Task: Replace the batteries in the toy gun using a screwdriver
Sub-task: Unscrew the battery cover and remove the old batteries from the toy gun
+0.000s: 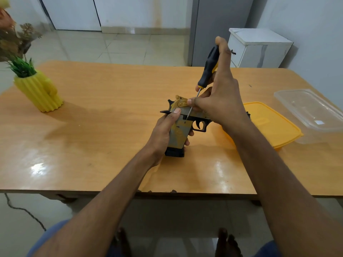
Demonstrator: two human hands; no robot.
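A: Status on the battery swap?

B: Early, I'd say. The left hand (163,132) is wrapped round the grip of the toy gun (182,125), holding it upright over the table (92,127), just left of the yellow lid (274,125). The right hand (220,97) grips the screwdriver (207,71) by its black handle, fingers steadying the shaft — tip down on the gun's side, at or just above a small screw near the trigger.

A: Cover off yet?

B: Can't see any opening — no loose screw, no batteries in view. So unscrewing, swap and reclosing all look still to do.

A: Counts?

B: One gun, one screwdriver, one yellow lid, one clear container (311,110) just right of the lid, one yellow plant pot (39,91) well to its left. Batteries visible: zero.
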